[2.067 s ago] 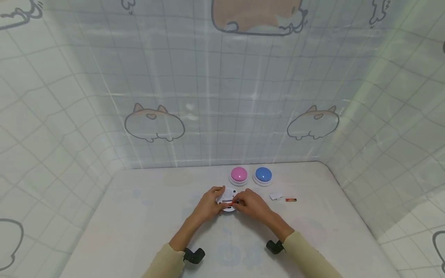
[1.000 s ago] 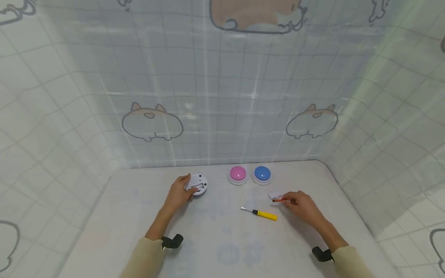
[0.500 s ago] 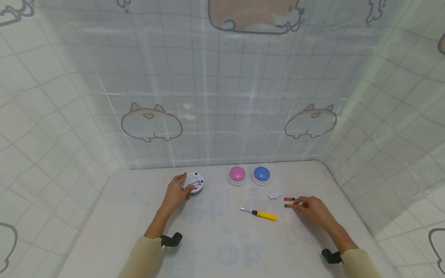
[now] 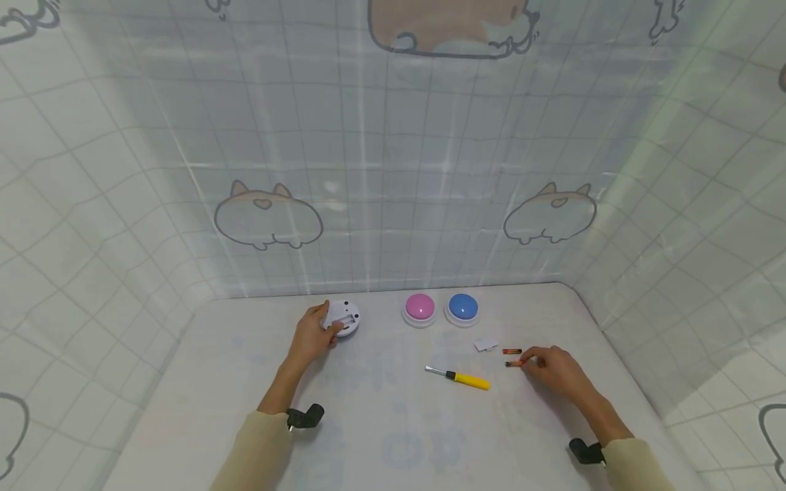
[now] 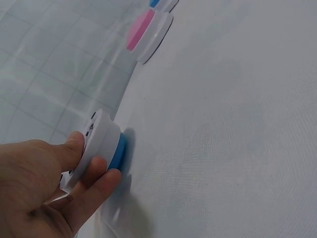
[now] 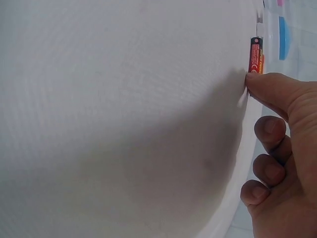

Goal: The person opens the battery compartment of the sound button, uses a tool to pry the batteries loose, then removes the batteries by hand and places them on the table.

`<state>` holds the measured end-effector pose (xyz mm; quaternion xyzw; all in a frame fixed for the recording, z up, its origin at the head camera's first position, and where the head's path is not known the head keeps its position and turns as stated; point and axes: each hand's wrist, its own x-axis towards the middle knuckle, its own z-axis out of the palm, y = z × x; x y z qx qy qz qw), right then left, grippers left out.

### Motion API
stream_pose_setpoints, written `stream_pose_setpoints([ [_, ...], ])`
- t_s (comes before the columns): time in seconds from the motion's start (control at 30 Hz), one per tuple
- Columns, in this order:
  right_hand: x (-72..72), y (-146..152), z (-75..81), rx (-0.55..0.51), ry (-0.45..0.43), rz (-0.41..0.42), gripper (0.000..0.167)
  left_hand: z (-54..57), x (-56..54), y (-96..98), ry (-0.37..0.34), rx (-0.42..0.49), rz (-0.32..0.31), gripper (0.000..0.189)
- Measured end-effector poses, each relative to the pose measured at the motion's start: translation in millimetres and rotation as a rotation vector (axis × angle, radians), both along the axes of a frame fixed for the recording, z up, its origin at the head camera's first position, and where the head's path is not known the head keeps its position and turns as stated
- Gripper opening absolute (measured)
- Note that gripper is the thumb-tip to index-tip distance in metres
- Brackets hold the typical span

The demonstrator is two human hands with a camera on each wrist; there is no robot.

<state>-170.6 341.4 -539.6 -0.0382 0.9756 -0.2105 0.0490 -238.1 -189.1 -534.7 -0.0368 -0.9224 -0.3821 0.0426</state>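
Observation:
My left hand [image 4: 312,335] grips a round white push-button light [image 4: 334,312] at the table's back left. It is turned over, its speaker holes and uncovered battery slot facing up. From the left wrist view, thumb and fingers hold its white base [image 5: 103,141], with the blue dome [image 5: 118,152] underneath at the tabletop. At the right, my right hand [image 4: 557,372] pinches the end of a small red-and-black battery [image 4: 513,364] low at the table, between thumb and index finger. A second battery [image 4: 512,351] lies parallel just behind it.
A pink push button [image 4: 420,307] and a blue one [image 4: 463,307] stand upright at the back. A white battery cover [image 4: 486,344] lies left of the batteries. In front of it is a yellow-handled screwdriver [image 4: 471,380]. Tiled-pattern sheeting [image 4: 393,170] rises behind the table.
From together at the centre, my hands have parted: the left carried the upturned button left, the right took a battery right and lowered it beside the other. The screwdriver has come into view.

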Motion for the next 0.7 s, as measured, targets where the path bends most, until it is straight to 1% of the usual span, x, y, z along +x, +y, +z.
stream_pose_setpoints([
  [0.17, 0.0, 1.1, -1.7, -0.003, -0.001, 0.007, 0.016, 1.2, 0.7, 0.1, -0.004, 0.014, -0.005, 0.072],
  [0.3, 0.7, -0.5, -1.7, -0.01, -0.008, -0.005, 0.017, 0.4, 0.6, -1.6, -0.009, 0.016, -0.003, 0.073],
  [0.53, -1.1, -9.4, 3.6, -0.068, 0.003, -0.001, 0.025, 4.5, 3.4, -4.7, -0.015, 0.017, 0.012, 0.072],
  [0.63, -1.9, -15.7, 7.3, -0.088, 0.008, 0.007, 0.028, 5.7, 4.2, -5.9, -0.01, -0.011, 0.025, 0.072],
  [0.7, -2.6, -20.2, 10.1, -0.099, 0.012, 0.013, 0.027, 8.0, 6.0, -6.0, 0.005, -0.027, 0.061, 0.071],
])
